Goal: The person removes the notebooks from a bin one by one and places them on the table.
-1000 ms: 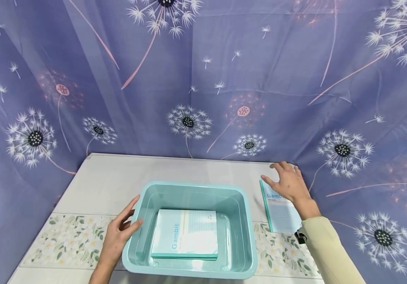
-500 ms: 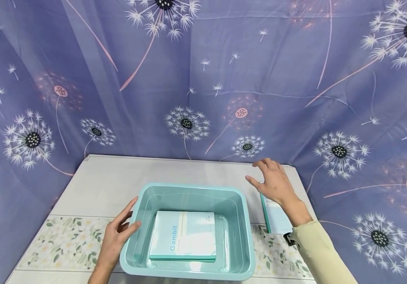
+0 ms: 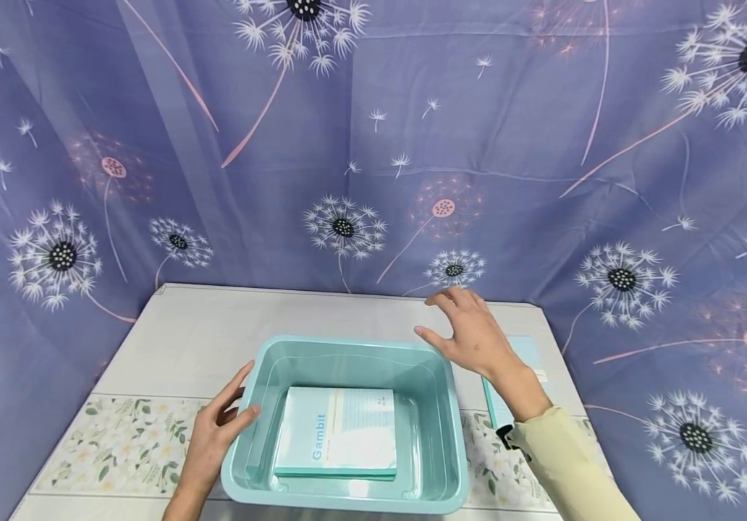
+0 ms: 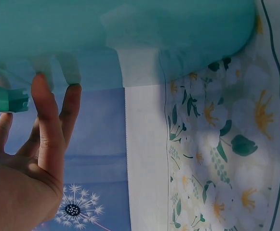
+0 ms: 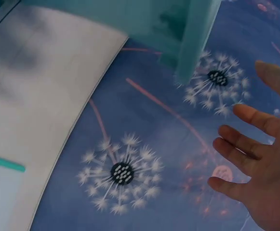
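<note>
Found tub (image 3: pixel 354 365) on table (image 3: pixel 217 318), long axis left to right. Saw left hand (image 3: pixel 217 427) gripping its left end, thumb over rim; saw right hand (image 3: pixel 471 336), spread and holding nothing, near its back-right corner.

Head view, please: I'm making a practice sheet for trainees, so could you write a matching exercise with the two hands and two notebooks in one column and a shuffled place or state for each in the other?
Column 1
1. Left hand
2. Right hand
3. Partly hidden notebook
4. Readable Gambit notebook

Column 2
A. Inside the bin
B. On the table, to the right of the bin
C. At the bin's left rim
D. Holding nothing, near the bin's far right corner

Right pairs: 1-C, 2-D, 3-B, 4-A
</note>
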`<state>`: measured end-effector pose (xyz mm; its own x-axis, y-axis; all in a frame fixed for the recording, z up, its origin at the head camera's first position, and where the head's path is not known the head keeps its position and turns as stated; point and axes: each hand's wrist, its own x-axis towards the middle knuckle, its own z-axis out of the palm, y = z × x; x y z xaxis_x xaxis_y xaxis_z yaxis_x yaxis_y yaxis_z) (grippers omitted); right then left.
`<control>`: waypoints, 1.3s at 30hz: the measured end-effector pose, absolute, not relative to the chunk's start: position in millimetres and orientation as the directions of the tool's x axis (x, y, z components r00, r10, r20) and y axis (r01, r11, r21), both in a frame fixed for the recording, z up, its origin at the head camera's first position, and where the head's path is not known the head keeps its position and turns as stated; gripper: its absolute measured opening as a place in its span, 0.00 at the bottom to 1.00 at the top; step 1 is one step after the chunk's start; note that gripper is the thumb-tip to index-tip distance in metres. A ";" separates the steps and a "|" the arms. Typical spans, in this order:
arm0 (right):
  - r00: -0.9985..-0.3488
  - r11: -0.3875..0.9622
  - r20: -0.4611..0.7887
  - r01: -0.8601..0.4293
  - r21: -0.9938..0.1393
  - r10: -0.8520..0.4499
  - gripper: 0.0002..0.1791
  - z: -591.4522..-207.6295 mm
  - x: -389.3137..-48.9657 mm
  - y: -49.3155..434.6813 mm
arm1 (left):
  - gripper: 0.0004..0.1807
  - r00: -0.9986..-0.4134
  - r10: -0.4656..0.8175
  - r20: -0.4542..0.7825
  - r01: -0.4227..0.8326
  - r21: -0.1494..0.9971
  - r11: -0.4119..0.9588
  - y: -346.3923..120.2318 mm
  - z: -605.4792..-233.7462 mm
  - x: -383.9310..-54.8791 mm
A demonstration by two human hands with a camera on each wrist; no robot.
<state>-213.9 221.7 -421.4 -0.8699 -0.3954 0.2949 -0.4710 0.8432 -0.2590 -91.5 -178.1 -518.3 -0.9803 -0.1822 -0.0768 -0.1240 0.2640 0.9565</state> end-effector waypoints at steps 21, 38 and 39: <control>-0.798 0.763 0.258 -0.599 -0.243 -0.545 0.24 -402.0 -196.7 144.5 | 0.35 -0.982 -0.176 -0.074 -0.117 0.963 0.243 -180.0 -519.2 -92.7; -0.652 0.633 0.177 -0.758 -0.155 -0.737 0.23 -421.5 -181.5 94.5 | 0.35 -0.979 -0.182 -0.092 -0.134 0.963 0.234 -178.7 -519.2 -92.5; -0.643 0.626 0.167 -0.766 -0.147 -0.748 0.23 -424.3 -181.1 92.5 | 0.35 -0.979 -0.185 -0.090 -0.133 0.962 0.238 -178.5 -519.0 -92.7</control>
<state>-181.1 92.5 -424.3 -0.6427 -0.7478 0.1666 -0.7661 0.6256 -0.1474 -92.7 -178.5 -519.0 -0.9786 -0.1852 -0.0896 -0.1332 0.2384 0.9620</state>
